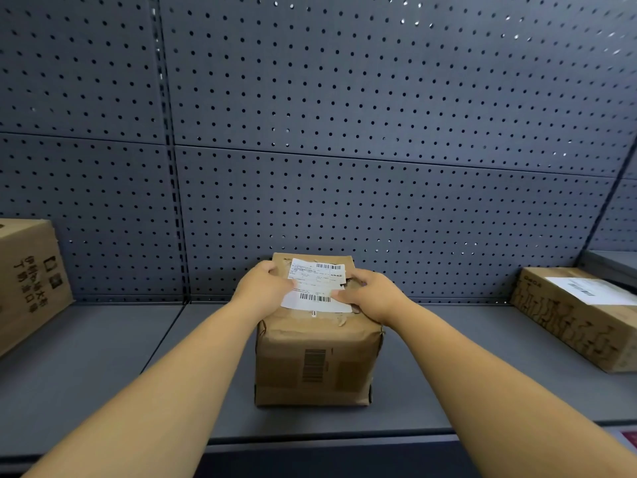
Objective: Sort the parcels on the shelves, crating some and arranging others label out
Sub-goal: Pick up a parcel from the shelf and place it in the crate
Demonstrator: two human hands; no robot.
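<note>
A brown cardboard parcel (315, 360) stands in the middle of the grey shelf (120, 367). Its white shipping label (317, 284) lies on the top face, and a printed barcode shows on the front. My left hand (263, 288) grips the parcel's top left edge, fingers curled over it. My right hand (370, 293) grips the top right edge, thumb lying beside the label. Both forearms reach in from the bottom of the view.
A large printed carton (29, 281) stands at the shelf's left end. A flat labelled carton (582, 315) lies at the right end. The grey pegboard back wall (344, 132) rises behind. The shelf's front edge (327, 439) runs below the parcel.
</note>
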